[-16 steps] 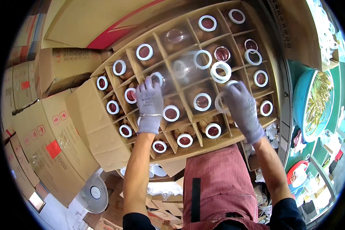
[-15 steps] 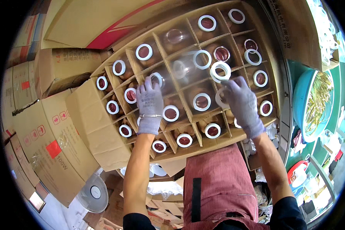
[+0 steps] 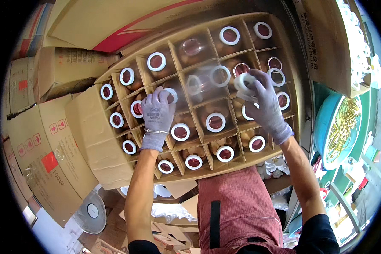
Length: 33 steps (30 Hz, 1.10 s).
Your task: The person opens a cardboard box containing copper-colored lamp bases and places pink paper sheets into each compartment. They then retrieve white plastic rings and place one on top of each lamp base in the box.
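Observation:
A divided cardboard carton (image 3: 101,139) lies before me, its cells holding clear rounded shells with dark red round openings, most ringed in white. My left hand (image 3: 158,112), in a grey-purple glove, reaches over the left-middle cells, its fingers and thumb closed about a white ring (image 3: 170,95) on one shell. Gloved alike, my right hand (image 3: 264,106) grips a small stack of white rings (image 3: 244,83), tilted, over the right-middle cells. Just below its fingers, another white ring (image 3: 247,112) sits at a shell opening, partly hidden. Tilted loose rings (image 3: 220,76) rest on shells in the middle.
Stacked cardboard boxes (image 3: 51,144) fill the left side, with a grey fan (image 3: 90,211) below. At right, an open box of white rings (image 3: 360,55) stands above a blue basin (image 3: 326,131) of thin yellowish sticks. White parts lie under the carton's near edge.
My right hand has moved up from the lower cell and closed on the ring stack, which now tilts. The left hand stays at its ring. The whole view has shifted slightly.

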Tool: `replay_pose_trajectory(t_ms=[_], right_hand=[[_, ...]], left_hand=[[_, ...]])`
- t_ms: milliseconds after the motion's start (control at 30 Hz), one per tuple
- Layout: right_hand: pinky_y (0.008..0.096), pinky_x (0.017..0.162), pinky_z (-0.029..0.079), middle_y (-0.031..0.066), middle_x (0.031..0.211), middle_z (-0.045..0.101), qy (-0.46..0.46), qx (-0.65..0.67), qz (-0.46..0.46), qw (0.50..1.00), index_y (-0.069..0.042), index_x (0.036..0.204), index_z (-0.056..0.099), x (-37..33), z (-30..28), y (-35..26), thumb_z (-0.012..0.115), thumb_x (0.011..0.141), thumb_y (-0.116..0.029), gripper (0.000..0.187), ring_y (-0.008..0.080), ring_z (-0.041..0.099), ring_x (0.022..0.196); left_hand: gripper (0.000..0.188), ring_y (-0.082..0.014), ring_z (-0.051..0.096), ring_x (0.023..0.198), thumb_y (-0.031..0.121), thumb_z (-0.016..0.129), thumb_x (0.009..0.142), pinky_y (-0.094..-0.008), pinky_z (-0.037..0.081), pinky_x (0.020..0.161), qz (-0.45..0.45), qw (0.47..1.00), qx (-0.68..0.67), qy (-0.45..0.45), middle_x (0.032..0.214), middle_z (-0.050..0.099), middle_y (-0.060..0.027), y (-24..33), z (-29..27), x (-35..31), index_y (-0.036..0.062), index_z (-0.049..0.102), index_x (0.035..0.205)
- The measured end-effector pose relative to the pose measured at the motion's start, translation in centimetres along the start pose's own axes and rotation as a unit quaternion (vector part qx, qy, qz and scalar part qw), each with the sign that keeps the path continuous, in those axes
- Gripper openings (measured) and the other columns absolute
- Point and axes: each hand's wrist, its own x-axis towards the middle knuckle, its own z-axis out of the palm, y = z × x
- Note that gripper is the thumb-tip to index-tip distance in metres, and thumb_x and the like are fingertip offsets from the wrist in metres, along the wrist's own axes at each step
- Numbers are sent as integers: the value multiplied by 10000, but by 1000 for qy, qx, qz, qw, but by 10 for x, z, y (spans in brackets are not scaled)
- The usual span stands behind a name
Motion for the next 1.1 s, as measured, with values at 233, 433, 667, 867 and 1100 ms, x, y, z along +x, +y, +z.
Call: replay_pose_trajectory(t_ms=[233,433,667,867,1100], right_hand=[[381,666,586,167,1047,569,-175,-118,-16,977,-140,1263,455,44,38,-11,659,778,-46,535,330,682,835],[375,679,584,189,1074,583,-259,-284,46,922,-89,1078,625,83,58,-21,629,818,-154,269,281,692,869],[440,808,514,184,1032,553,-163,-84,74,980,-104,991,650,77,56,-6,643,669,-14,334,396,596,901],[348,923,434,168,1226,496,17,120,82,989,11,1109,554,14,-11,17,598,700,-3,412,284,526,1132],[314,859,498,92,1067,665,-75,252,206,943,-41,1177,589,-76,-48,26,660,758,-32,425,183,635,983]], left_hand=[[612,-294,564,937,295,714,754,-434,414,829,-36,999,-9,14,1075,603,-98,14,4,5,64,497,1278],[480,-287,555,1013,317,669,793,-441,412,883,-19,997,-37,-68,1119,588,-107,-1,-4,10,69,576,1193],[383,-340,487,1125,248,713,735,-480,366,972,17,992,-89,83,1183,537,-141,65,-8,23,66,615,1057],[202,-282,545,1013,99,695,786,-406,421,889,-37,973,-183,133,1096,606,-111,82,-10,29,71,694,987],[294,-139,665,694,165,625,915,-249,538,638,-204,643,-730,-107,907,673,-69,164,-8,90,-16,598,1146]])
